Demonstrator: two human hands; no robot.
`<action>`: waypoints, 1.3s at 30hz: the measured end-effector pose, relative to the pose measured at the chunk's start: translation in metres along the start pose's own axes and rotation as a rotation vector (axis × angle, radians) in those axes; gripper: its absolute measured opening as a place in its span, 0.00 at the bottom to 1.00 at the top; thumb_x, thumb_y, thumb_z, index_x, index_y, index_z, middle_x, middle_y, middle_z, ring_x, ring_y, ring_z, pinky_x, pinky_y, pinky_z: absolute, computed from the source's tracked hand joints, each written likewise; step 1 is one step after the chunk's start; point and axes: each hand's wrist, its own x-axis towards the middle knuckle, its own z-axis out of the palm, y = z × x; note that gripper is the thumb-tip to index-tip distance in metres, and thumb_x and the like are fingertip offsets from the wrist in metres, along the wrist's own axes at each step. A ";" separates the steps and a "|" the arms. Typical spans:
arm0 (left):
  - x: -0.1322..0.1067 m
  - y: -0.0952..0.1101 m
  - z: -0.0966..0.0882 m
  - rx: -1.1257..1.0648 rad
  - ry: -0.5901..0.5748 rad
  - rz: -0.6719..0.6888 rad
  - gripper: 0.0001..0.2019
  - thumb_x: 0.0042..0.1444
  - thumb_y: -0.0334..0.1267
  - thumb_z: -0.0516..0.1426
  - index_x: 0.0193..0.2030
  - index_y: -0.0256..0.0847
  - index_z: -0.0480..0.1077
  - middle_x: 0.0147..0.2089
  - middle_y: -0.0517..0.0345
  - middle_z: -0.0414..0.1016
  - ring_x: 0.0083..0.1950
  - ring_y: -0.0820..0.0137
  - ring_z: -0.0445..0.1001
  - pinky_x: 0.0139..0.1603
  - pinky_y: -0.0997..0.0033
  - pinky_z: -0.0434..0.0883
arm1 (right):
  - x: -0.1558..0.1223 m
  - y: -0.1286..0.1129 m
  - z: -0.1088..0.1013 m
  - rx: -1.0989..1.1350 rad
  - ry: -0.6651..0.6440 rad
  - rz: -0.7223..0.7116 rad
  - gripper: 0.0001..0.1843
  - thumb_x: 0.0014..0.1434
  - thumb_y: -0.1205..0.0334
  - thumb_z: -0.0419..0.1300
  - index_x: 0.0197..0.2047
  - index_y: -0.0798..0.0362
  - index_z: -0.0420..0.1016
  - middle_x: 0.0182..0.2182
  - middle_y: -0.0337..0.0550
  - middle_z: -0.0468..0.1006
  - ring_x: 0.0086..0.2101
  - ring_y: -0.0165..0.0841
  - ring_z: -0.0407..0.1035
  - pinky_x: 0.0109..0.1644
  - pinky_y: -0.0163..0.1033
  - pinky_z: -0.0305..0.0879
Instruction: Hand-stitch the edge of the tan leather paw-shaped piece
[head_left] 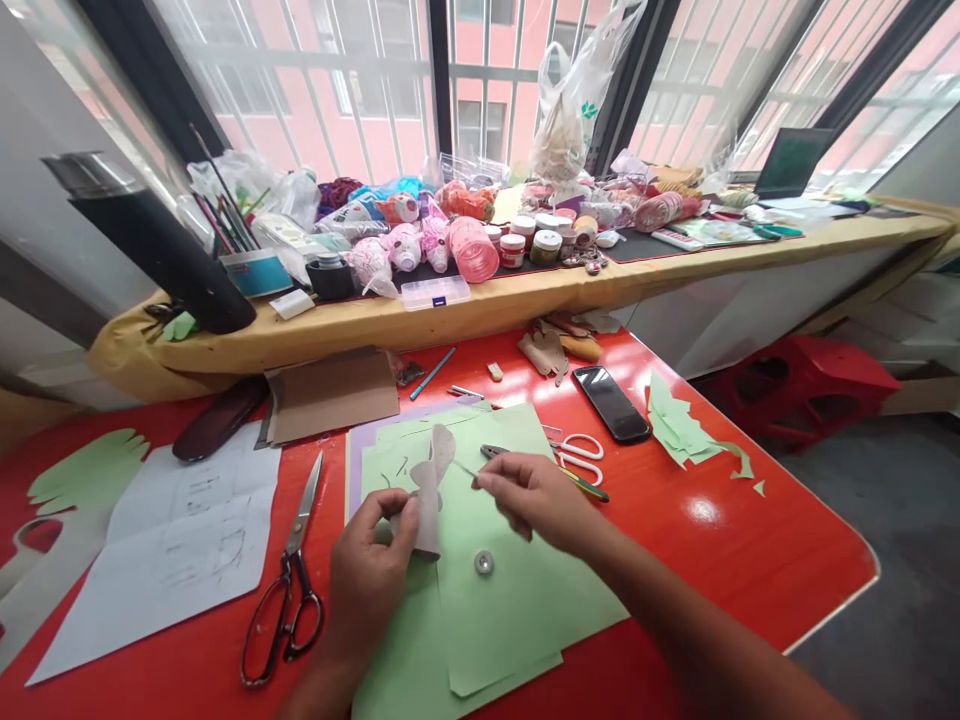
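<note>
My left hand (379, 545) grips a grey, curved cut-out piece (429, 505) that looks like felt or card, its rounded lobes standing up above my fingers. Just to the right, my right hand (536, 495) pinches a thin dark strand (466, 470), which points toward the piece; whether it is wire or thread I cannot tell. Below both hands, light green sheets (510, 620) lie stacked, with a small round silvery disc (484, 562) on top. Pliers (589, 487) with green and yellow handles lie partly hidden behind my right hand.
Large scissors (292, 580) lie left of my left hand, beside a drawn-on white paper (195, 520). White-handled scissors (581, 455), a phone (611, 402) and green scraps (679, 420) are to the right. Behind, a ledge (360, 325) holds paint jars and a black flask (165, 250).
</note>
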 end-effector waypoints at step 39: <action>-0.006 0.021 0.003 -0.947 -0.110 -0.398 0.14 0.57 0.47 0.68 0.39 0.40 0.73 0.37 0.60 0.73 0.34 0.73 0.69 0.34 0.76 0.70 | -0.016 0.001 0.017 -0.684 0.101 -0.617 0.34 0.64 0.43 0.67 0.67 0.48 0.70 0.51 0.52 0.80 0.50 0.44 0.74 0.54 0.47 0.72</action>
